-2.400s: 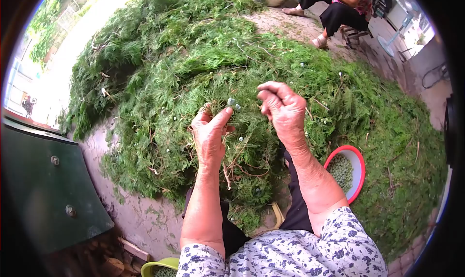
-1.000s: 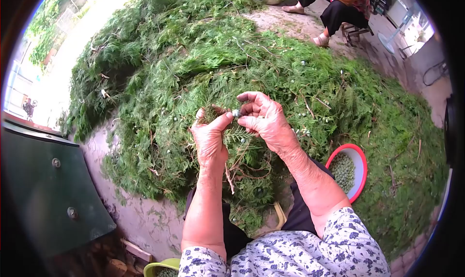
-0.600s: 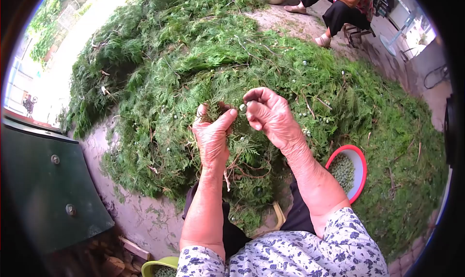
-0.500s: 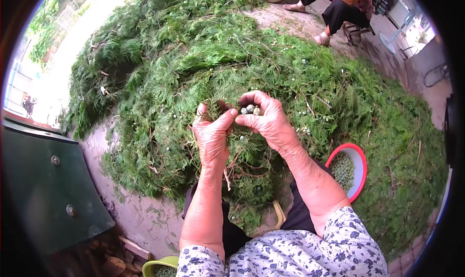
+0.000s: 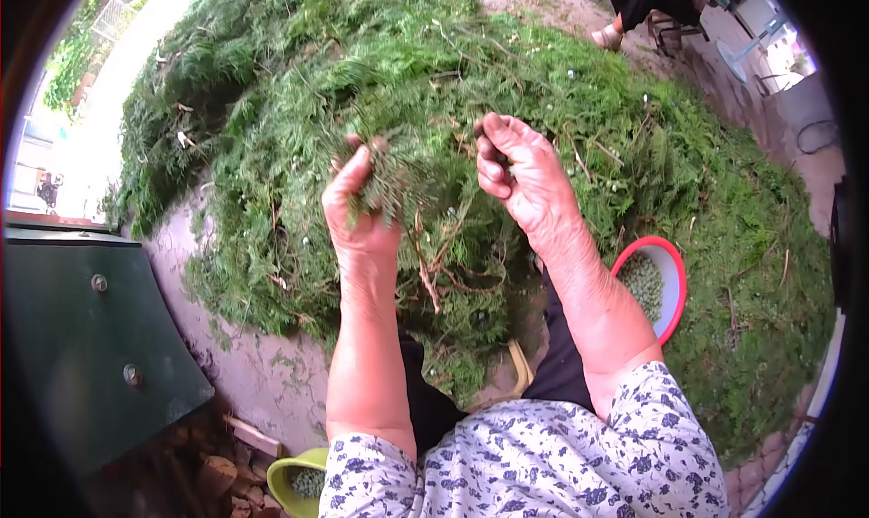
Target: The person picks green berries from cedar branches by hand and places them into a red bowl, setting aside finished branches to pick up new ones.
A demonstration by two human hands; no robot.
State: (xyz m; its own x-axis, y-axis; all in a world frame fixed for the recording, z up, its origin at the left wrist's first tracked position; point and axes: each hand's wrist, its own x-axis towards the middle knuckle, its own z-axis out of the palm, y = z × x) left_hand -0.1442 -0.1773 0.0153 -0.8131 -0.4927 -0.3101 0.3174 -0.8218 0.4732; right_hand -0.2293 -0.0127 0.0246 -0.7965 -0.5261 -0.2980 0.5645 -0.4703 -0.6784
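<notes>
My left hand (image 5: pixel 355 196) is closed around a green conifer sprig (image 5: pixel 398 185), whose leafy tips spread to the right of the thumb. To its right, my right hand (image 5: pixel 525 169) is raised with its fingers curled in. The small round cones seen in that hand a moment before are hidden by the curled fingers now. Both hands are apart, above a large heap of cut conifer branches (image 5: pixel 380 92). A bare woody stem (image 5: pixel 425 278) sticks out of the heap below the hands.
At the right, a red-rimmed bowl (image 5: pixel 672 292) holds many small green cones. A yellow-green bowl (image 5: pixel 288 491) with more cones stands at bottom left, near split firewood (image 5: pixel 217 473). A dark green metal panel (image 5: pixel 81 337) is at the left. Another person (image 5: pixel 647 6) sits at the top right.
My hands have moved apart and away from me, the left with the sprig going left, the right going right. The fingers of my right hand have curled, hiding the cones.
</notes>
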